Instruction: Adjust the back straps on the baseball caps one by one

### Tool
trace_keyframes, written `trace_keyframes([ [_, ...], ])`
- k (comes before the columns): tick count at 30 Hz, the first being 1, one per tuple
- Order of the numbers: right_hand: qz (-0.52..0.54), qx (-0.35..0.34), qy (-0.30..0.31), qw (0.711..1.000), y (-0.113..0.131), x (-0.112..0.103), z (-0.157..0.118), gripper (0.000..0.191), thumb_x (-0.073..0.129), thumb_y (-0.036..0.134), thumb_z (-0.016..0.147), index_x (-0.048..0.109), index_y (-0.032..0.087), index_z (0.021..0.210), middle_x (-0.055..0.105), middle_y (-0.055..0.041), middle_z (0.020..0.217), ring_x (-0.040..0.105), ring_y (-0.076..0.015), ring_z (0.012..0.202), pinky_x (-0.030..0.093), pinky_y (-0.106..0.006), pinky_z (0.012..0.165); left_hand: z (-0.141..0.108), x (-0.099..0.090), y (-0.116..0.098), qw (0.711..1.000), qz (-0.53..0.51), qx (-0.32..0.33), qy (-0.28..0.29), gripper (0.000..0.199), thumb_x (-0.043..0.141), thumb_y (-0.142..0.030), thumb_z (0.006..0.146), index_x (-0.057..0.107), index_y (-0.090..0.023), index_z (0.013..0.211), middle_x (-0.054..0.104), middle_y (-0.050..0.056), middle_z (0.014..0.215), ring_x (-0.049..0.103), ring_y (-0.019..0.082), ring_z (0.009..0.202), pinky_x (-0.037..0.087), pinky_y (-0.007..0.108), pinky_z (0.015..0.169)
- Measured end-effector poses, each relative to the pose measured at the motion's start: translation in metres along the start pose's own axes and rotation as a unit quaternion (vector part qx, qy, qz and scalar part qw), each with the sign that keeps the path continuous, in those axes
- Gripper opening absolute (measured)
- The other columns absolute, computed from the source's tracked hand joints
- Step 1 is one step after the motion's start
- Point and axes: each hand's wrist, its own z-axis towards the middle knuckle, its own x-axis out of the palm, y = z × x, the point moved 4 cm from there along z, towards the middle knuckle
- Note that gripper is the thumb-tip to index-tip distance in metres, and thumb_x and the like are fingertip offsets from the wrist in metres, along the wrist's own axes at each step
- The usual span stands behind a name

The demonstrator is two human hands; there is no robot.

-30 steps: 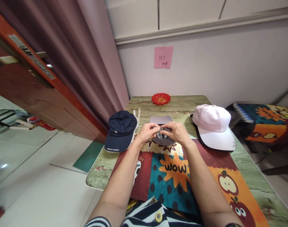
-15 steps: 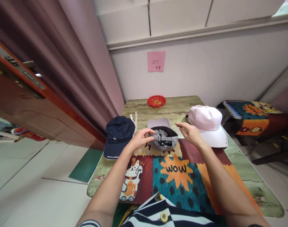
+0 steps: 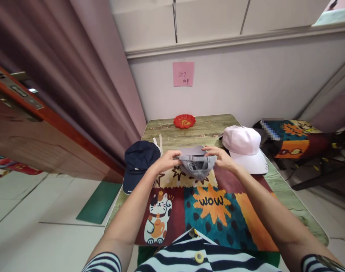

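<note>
A grey baseball cap [image 3: 199, 170] is held between my two hands over the patterned mat, its strap opening facing me and its brim pointing away. My left hand [image 3: 169, 160] grips the cap's left edge, fingers closed on the rim. On the opposite edge, my right hand [image 3: 220, 155] pinches the rim between thumb and fingers. A navy cap [image 3: 141, 160] with pale ties rests close to my left forearm. Beyond my right hand sits a pale pink cap [image 3: 242, 141] with a white brim.
The colourful mat [image 3: 172, 211] covers the near part of the wood-patterned table [image 3: 215, 126]. At the back stands a red scalloped dish [image 3: 184, 121]. A pink note [image 3: 183, 74] is on the wall. An orange-edged door [image 3: 84, 139] and a curtain [image 3: 104, 56] border the left.
Both hands have closed in on the grey cap and taken hold of its sides. The cap has tilted, its opening now less visible. The view has shifted slightly.
</note>
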Motion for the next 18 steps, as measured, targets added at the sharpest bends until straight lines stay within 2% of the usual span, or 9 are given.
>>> trace_keyframes([
  [2,0.145,0.063,-0.029,0.987,0.009,-0.015,0.006,0.022,0.07,0.04,0.082,0.077,0.02,0.087,0.079,-0.0073,0.097,0.071,-0.029,0.104,0.053,-0.047,0.099,-0.001,-0.013,-0.016,0.986,-0.161,0.012,-0.036,0.027,0.077,-0.033,0.076,0.072,-0.014,0.094,0.076,0.008,0.092,0.072,0.024,0.089,0.055,0.037,0.09],
  [4,0.282,0.129,-0.073,0.948,0.02,-0.021,0.01,0.03,0.071,0.048,0.082,0.075,0.019,0.087,0.077,-0.0034,0.08,0.074,-0.0239,0.082,0.059,-0.04,0.086,-0.001,-0.021,-0.028,0.953,-0.287,0.029,-0.089,0.037,0.081,-0.036,0.073,0.072,-0.014,0.101,0.076,0.009,0.095,0.073,0.024,0.091,0.056,0.035,0.088],
  [5,0.342,0.149,-0.095,0.923,0.025,-0.02,0.012,0.032,0.07,0.05,0.082,0.074,0.019,0.089,0.077,-0.0028,0.08,0.073,-0.0228,0.079,0.06,-0.039,0.083,-0.001,-0.02,-0.032,0.934,-0.338,0.032,-0.114,0.04,0.082,-0.039,0.073,0.071,-0.015,0.104,0.076,0.01,0.097,0.073,0.025,0.094,0.057,0.036,0.089],
  [8,0.462,0.177,-0.116,0.861,0.043,0.003,0.014,0.038,0.061,0.055,0.087,0.073,0.021,0.099,0.079,-0.006,0.096,0.074,-0.0249,0.094,0.059,-0.041,0.089,-0.002,-0.002,-0.026,0.881,-0.439,0.008,-0.178,0.054,0.07,-0.061,0.081,0.069,-0.018,0.113,0.076,0.011,0.102,0.072,0.03,0.105,0.058,0.042,0.091],
  [11,0.506,0.185,-0.107,0.836,0.055,0.037,0.01,0.05,0.049,0.063,0.092,0.072,0.021,0.102,0.078,-0.0094,0.103,0.071,-0.0281,0.11,0.056,-0.046,0.097,-0.008,0.029,-0.006,0.843,-0.483,-0.008,-0.238,0.078,0.042,-0.085,0.084,0.066,-0.021,0.123,0.075,0.012,0.109,0.068,0.032,0.116,0.057,0.047,0.093],
  [13,0.529,0.178,-0.114,0.822,0.058,0.053,0.005,0.055,0.046,0.068,0.091,0.071,0.022,0.107,0.077,-0.0094,0.109,0.068,-0.0287,0.116,0.054,-0.049,0.101,-0.013,0.046,0.006,0.829,-0.499,-0.009,-0.253,0.082,0.036,-0.086,0.085,0.064,-0.022,0.127,0.074,0.011,0.114,0.067,0.032,0.119,0.057,0.049,0.095],
  [15,0.557,0.174,-0.125,0.802,0.059,0.062,-0.002,0.059,0.045,0.072,0.09,0.069,0.023,0.113,0.076,-0.0092,0.115,0.066,-0.0289,0.119,0.052,-0.051,0.103,-0.014,0.055,0.011,0.825,-0.508,-0.017,-0.245,0.074,0.041,-0.079,0.088,0.065,-0.021,0.127,0.074,0.011,0.117,0.067,0.032,0.119,0.056,0.05,0.097],
  [18,0.603,0.19,-0.111,0.767,0.061,0.07,-0.016,0.068,0.041,0.078,0.089,0.065,0.022,0.121,0.074,-0.0112,0.121,0.065,-0.0302,0.121,0.051,-0.053,0.102,-0.012,0.051,0.004,0.827,-0.508,-0.017,-0.239,0.063,0.045,-0.069,0.092,0.067,-0.02,0.125,0.073,0.011,0.119,0.066,0.031,0.12,0.055,0.049,0.1],
])
